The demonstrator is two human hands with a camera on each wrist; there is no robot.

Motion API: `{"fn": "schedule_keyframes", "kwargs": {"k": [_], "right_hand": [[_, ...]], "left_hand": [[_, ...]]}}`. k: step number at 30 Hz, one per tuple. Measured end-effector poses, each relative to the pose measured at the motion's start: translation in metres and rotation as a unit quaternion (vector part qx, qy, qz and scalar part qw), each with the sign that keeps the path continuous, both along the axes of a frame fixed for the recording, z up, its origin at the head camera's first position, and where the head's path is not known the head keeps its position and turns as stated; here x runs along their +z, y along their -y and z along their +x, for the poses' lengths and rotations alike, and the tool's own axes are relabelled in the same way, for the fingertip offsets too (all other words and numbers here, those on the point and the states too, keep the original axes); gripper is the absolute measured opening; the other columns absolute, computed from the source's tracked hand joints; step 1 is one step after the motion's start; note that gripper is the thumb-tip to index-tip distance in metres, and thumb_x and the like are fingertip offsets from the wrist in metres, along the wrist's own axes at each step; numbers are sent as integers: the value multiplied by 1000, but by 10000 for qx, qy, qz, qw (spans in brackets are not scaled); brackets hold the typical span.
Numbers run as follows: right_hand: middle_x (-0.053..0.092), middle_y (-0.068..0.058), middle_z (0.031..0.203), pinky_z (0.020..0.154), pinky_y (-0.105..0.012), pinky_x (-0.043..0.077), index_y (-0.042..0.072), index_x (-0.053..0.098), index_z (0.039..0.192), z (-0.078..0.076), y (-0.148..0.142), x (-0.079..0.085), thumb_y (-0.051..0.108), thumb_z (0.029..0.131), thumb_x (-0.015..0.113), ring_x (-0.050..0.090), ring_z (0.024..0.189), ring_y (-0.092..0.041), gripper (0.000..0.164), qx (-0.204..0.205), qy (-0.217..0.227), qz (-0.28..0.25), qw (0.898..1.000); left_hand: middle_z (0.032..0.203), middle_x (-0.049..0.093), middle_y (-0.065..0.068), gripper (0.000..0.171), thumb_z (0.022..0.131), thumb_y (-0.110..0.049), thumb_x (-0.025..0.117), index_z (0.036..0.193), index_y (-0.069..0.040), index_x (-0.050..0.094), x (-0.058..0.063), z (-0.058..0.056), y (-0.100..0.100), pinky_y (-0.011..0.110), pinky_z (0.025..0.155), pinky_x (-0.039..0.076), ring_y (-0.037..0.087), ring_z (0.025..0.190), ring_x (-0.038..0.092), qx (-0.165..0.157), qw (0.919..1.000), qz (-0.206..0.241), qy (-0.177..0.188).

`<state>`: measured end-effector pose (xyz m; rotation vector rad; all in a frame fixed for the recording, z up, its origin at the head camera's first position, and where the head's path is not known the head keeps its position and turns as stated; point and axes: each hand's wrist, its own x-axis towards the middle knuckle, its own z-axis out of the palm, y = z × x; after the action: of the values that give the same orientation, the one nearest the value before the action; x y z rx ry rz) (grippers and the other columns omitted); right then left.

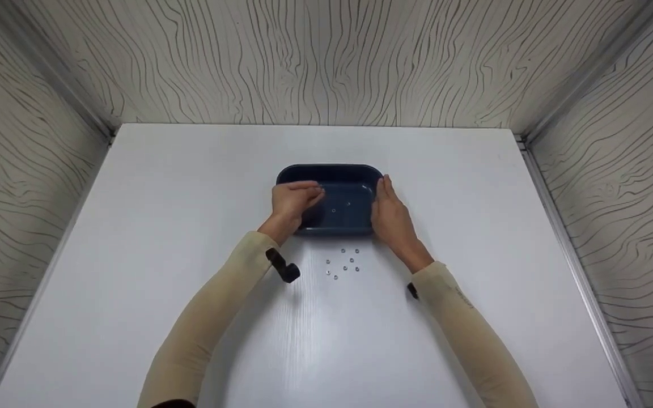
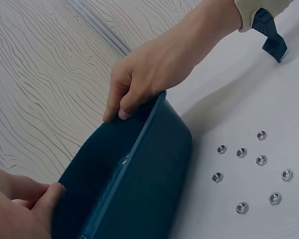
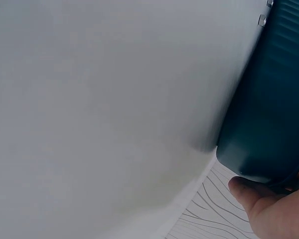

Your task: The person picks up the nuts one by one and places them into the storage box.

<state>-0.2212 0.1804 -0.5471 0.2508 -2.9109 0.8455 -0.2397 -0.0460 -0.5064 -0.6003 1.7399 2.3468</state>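
A dark blue rectangular bin (image 1: 335, 231) stands on the white table, with a couple of small hex nuts (image 1: 334, 211) on its floor. My left hand (image 1: 292, 199) is over the bin's left side, thumb and fingertips together on a small shiny nut (image 2: 64, 189), mostly hidden by them. At the opposite end, my right hand (image 1: 391, 218) grips the bin's wall, its thumb and a finger over the rim in the left wrist view. Several loose metal hex nuts (image 2: 261, 160) lie scattered on the table just in front of the bin.
The white tabletop (image 1: 190, 187) extends around the bin. Wood-grain patterned panels (image 1: 304, 62) enclose it at the back and both sides, with metal rails in the corners. A black strap (image 1: 283, 265) sticks out from the left sleeve's cuff.
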Motion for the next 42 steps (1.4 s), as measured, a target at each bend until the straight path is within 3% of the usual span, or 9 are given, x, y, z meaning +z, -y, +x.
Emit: {"fn": "schedule_keyframes", "kwargs": {"k": [7,11,18,22,26,29,35,40,42], "right_hand": [[28,-29,170,122,-51,44,-12,30,159,1,1,0,10,109,43,46,150,-42,56,-8,38,15,10000],[27,-29,171,118,-50,49,-12,29,159,1,2,1,9,109,41,49,147,-42,55,-29,76,54,10000],[24,-28,172,124,-50,41,-12,27,159,1,1,2,10,109,41,44,151,-42,56,-53,160,35,9999],[24,-28,172,123,-50,43,-11,27,160,1,0,2,10,109,42,49,148,-42,57,-31,163,57,9998],[25,-27,172,119,-50,48,-11,27,160,2,0,2,9,109,43,57,139,-41,57,-36,146,98,9998],[26,-27,171,116,-50,50,-10,28,160,1,0,2,9,109,43,60,135,-41,56,-48,123,118,9998],[27,-28,171,114,-50,52,-11,30,159,1,0,1,10,110,41,62,132,-41,55,-17,62,93,9999],[26,-28,171,108,-50,56,-12,30,159,1,1,1,9,110,40,64,130,-42,54,12,50,32,10000],[26,-29,170,105,-50,57,-12,30,158,1,1,1,9,110,40,64,129,-43,54,22,20,17,10000]], "left_hand": [[121,73,29,33,91,12,70,124,14,70,3,5,5,27,85,66,33,110,77,-95,9999,-31,20],[113,77,19,34,91,3,73,125,7,71,10,13,5,25,80,66,31,105,77,-407,9977,-523,-170],[102,75,10,24,96,-11,72,118,-1,75,19,29,0,27,76,58,20,90,71,-1031,9732,-1778,-1033],[105,76,13,18,100,-15,68,113,-7,78,22,40,-2,24,72,53,17,88,69,-1307,9492,-2368,-1610],[109,78,5,17,101,-17,67,113,-12,79,22,51,-4,27,84,57,14,95,70,-1633,9154,-2970,-2172],[113,78,5,19,102,-16,66,115,-10,78,22,59,-4,34,93,60,15,100,72,-1913,8955,-3158,-2485],[110,77,9,19,101,-10,66,116,-5,77,17,73,-6,38,89,64,18,96,72,-2287,8612,-3421,-2984],[105,76,8,19,101,-8,65,116,-5,77,10,86,-8,34,80,63,15,89,69,-2596,8109,-3891,-3515],[101,75,6,19,101,-8,65,116,-6,78,7,91,-8,28,76,62,14,86,68,-2726,7851,-4150,-3703]]}}
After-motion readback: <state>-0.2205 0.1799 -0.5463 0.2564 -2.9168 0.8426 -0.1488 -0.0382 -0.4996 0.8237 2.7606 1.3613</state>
